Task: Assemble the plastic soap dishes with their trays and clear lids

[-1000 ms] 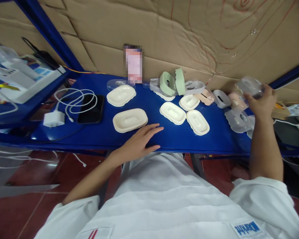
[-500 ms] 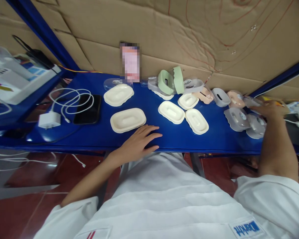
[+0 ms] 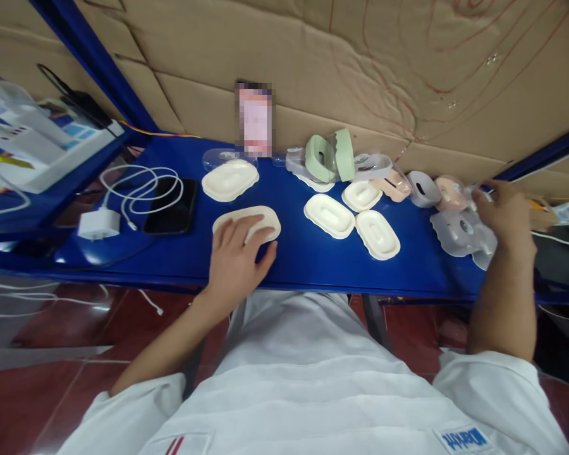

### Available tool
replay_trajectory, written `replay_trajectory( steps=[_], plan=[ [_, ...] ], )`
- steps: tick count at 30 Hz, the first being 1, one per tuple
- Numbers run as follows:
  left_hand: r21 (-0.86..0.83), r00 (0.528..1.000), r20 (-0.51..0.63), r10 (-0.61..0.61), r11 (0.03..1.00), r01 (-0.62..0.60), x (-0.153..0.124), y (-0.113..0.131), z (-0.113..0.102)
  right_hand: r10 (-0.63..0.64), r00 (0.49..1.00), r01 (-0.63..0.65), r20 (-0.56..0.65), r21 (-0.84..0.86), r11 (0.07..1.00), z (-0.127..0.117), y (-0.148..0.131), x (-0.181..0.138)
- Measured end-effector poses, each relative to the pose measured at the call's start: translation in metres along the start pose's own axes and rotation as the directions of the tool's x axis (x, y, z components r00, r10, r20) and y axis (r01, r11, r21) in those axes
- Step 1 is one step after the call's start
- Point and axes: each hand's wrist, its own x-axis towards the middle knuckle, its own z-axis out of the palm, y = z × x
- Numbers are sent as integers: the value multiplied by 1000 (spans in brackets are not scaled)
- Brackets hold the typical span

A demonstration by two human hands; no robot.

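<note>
My left hand [image 3: 236, 260] lies on the near cream oval tray [image 3: 265, 220] at the front of the blue shelf [image 3: 313, 262], fingers curled over its edge. My right hand [image 3: 501, 212] is at the far right, fingers closed on a clear plastic cover [image 3: 477, 194] above other clear covers [image 3: 455, 229]. A second cream tray [image 3: 229, 179] lies behind the left hand. Three smaller cream trays [image 3: 329, 215] sit in the middle. Green holders [image 3: 329, 157] stand at the back.
A black phone [image 3: 171, 205], a white charger [image 3: 98, 223] and a coiled cable [image 3: 142, 186] lie at the left. Pink and grey pieces [image 3: 422, 188] line the back right. Cardboard [image 3: 360, 63] backs the shelf. A white box [image 3: 33, 151] rests on the left shelf.
My left hand has slid left from the bare shelf onto the near cream tray. My right hand has come down from a raised position to the clear covers at the right.
</note>
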Motion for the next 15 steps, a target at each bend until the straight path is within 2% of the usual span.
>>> replay_trajectory(
  steps=[2,4,6,8,10,11,15],
  plan=[
    [99,994,50,-100,991,94,-1,-2,-1,-130,988,110,78,221,969,-5,-46,-41],
    [142,981,128,-144,982,126,-2,-2,0,-316,937,251,146,346,904,-9,-92,-88],
    [134,970,195,-146,983,122,-2,-2,3,-425,884,344,196,345,874,-8,-127,-124],
    [107,963,226,-144,987,123,-1,-1,7,-492,833,400,254,338,852,-3,-143,-138],
    [72,960,232,-155,987,142,1,-4,11,-540,792,427,286,374,823,5,-145,-128],
    [54,959,232,-163,987,154,2,-5,13,-548,789,433,276,384,816,10,-142,-117],
    [-8,959,235,-160,986,167,2,-13,17,-486,856,447,175,220,867,34,-129,-58]
  ],
)
